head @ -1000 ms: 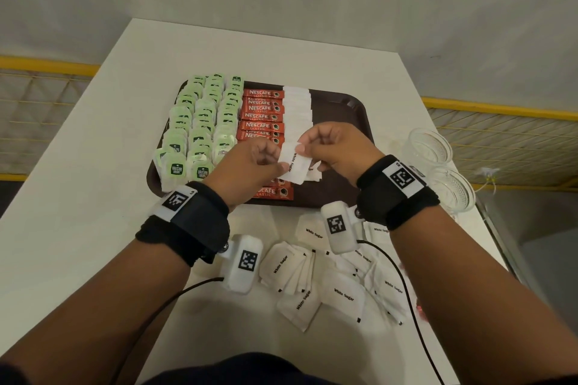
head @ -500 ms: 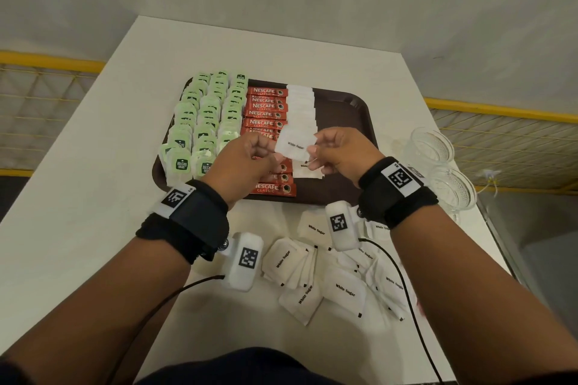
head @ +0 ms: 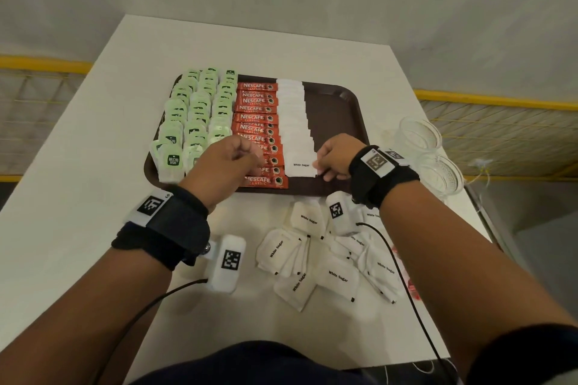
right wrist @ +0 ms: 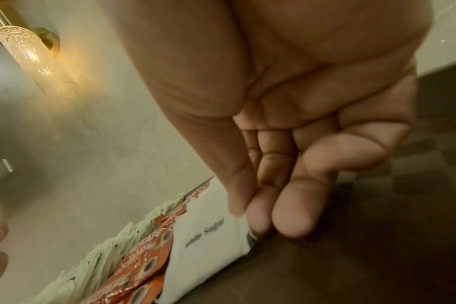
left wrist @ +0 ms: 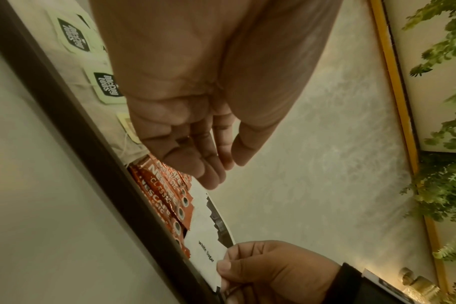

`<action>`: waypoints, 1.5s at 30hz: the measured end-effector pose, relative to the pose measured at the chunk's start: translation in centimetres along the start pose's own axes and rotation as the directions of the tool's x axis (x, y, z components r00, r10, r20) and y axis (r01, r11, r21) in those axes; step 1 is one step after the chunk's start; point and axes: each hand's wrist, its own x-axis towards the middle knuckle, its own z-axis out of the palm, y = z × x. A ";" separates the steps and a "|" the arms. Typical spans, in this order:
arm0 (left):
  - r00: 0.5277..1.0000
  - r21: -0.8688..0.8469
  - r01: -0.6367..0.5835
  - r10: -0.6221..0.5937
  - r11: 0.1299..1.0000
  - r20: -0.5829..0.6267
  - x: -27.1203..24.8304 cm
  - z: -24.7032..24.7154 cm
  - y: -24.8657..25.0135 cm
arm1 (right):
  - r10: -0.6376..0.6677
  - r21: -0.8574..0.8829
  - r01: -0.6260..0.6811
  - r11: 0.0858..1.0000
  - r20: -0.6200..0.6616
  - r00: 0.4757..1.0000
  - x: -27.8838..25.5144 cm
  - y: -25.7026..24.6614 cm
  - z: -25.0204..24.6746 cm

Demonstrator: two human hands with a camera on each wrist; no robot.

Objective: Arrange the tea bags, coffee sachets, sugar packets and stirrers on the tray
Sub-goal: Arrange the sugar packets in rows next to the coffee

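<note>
White worktop [head: 93, 166] is seen carrying a brown tray [head: 341, 109]. On the tray, tea bags [head: 200, 116] are set at its left, coffee sachets [head: 258, 122] in its middle, and beside them a sugar packet [head: 301, 165] is pinched at its edge by the right hand [head: 336, 157] fingers [right wrist: 258, 211]. Above the sachets, the left hand [head: 225, 162] is held loosely curled and empty. Loose sugar packets [head: 325, 262] are scattered before the tray.

L hand [head: 230, 156] loose, R hand [head: 334, 156] pinching.
</note>
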 end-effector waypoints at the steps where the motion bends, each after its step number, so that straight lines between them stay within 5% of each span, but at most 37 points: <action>1: 1.000 0.007 0.000 0.000 1.000 0.006 -0.2 0.1 0.0 | 0.005 -0.021 -0.005 1.000 -0.004 1.000 -0.2 -0.2 0.0; 6: 0.997 0.068 0.024 -0.029 0.997 0.077 -1.4 0.8 -0.1 | -0.083 -0.097 0.072 0.993 -0.115 0.990 -1.4 0.6 -0.4; 9: 0.978 0.278 -0.032 -0.028 0.960 0.207 -2.7 1.6 -0.4 | -0.233 -0.159 0.203 0.966 -0.195 0.953 -3.9 1.9 -0.1; 16: 0.939 0.703 -0.173 -0.101 0.690 0.330 -5.0 2.4 -1.4 | -0.258 -0.442 0.188 0.877 -0.104 0.960 -7.6 5.0 3.2; 25: 0.949 0.875 -0.154 -0.178 0.459 0.260 -6.8 5.5 -0.9 | -0.236 -0.610 0.096 0.786 -0.153 0.960 -8.5 4.5 6.2; 34: 0.967 0.800 -0.053 -0.168 0.598 0.189 -7.9 6.7 -0.9 | -0.244 -0.556 0.104 0.825 -0.183 0.952 -8.3 4.7 7.1; 45: 0.964 0.749 -0.036 -0.174 0.661 0.199 -7.7 5.8 -1.8 | -0.280 -0.458 0.176 0.872 -0.169 0.945 -7.7 5.3 6.6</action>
